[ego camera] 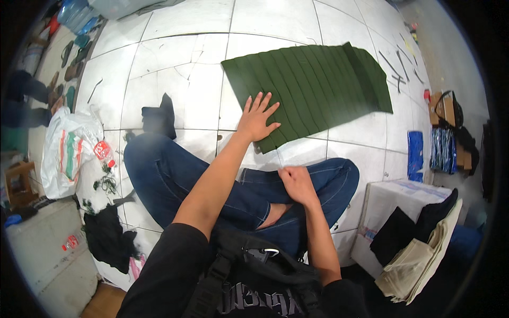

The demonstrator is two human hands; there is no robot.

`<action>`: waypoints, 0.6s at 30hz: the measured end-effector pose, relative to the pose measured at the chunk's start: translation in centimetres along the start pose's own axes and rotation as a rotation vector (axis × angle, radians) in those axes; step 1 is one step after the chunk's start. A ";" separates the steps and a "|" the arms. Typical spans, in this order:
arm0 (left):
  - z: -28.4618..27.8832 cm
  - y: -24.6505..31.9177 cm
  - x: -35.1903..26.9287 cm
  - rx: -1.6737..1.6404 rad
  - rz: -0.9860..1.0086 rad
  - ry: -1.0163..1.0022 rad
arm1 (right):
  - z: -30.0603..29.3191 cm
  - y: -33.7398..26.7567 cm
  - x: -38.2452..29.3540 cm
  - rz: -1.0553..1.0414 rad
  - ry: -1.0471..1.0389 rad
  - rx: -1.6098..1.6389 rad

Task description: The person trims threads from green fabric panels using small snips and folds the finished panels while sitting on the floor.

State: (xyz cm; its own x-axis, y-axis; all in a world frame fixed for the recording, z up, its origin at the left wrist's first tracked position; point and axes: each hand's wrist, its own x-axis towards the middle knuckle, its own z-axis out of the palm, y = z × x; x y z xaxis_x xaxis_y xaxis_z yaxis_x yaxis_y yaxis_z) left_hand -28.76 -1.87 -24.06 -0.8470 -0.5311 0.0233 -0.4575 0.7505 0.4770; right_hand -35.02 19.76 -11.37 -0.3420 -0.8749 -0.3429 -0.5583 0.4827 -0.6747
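A green fabric piece (pixel 310 87) with many parallel fold or seam lines lies spread on the white tiled floor. My left hand (pixel 258 117) rests on its left edge, palm down with fingers spread. Near my crossed legs, my right hand (pixel 296 183) is closed in a fist, below the fabric's bottom corner. A thin thread (pixel 279 157) runs from that corner to the fist; whether anything else is inside the fist is hidden.
A dark cloth piece (pixel 161 117) lies beyond my left knee. At left are a plastic bag (pixel 65 155), a bottle (pixel 104 152) and black cloth (pixel 107 238). At right, folded beige cloth (pixel 417 266) hangs by a white box (pixel 401 194); dark strips (pixel 397 79) lie farther off.
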 end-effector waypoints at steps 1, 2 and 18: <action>0.2 -0.1 -0.1 -0.012 -0.001 0.002 | -0.6 -0.6 -1.6 0.014 -0.034 0.018; 0.3 -0.3 -0.3 -0.018 -0.005 0.000 | -0.9 -0.8 -3.3 0.012 -0.097 0.063; -1.6 -1.4 -0.3 -0.086 -0.006 0.047 | -1.0 0.6 7.7 0.006 0.139 -0.513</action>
State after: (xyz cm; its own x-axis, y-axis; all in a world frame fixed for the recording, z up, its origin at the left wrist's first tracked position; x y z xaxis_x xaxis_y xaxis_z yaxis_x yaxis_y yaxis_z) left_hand -27.47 -3.38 -23.33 -0.8297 -0.5549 0.0600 -0.4362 0.7117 0.5506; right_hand -38.72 13.36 -13.76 -0.4244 -0.8751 -0.2325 -0.8417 0.4759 -0.2549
